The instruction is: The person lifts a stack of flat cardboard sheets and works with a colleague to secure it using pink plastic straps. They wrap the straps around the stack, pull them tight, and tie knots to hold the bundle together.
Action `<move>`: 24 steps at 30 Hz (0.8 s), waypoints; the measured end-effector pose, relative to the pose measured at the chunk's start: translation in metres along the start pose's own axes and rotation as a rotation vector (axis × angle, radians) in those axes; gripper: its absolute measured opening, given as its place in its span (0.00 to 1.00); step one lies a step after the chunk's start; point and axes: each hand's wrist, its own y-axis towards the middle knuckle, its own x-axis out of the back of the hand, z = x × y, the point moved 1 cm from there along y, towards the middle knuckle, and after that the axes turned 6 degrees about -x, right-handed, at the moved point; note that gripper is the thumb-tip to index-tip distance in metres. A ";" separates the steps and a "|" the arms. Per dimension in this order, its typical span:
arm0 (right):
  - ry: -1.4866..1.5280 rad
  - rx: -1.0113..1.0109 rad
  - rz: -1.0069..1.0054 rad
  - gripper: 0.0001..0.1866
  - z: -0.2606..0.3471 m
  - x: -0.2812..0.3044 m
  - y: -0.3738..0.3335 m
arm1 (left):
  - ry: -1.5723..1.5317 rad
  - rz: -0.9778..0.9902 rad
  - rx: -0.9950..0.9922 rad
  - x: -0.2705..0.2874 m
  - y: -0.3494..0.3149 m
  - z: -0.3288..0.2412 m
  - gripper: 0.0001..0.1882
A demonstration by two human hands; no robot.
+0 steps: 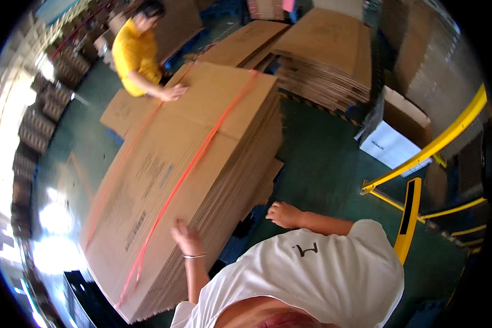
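Strapping seems underway, left hand (186,238), too blurred to judge its grip, by the cardboard stack (186,117)'s right edge, right hand (284,214) loosely half-open, the red strap (206,144) likely wanting tension next.

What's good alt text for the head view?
Person's left hand, blurred, at the near edge of a cardboard stack with red straps; right hand curled beside it. Across the stack, a co-worker in yellow reaches over its top; more cardboard behind.
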 end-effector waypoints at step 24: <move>0.345 -1.021 0.074 0.16 -0.391 0.061 -0.193 | 1.377 2.005 -0.800 -0.575 0.002 0.139 0.18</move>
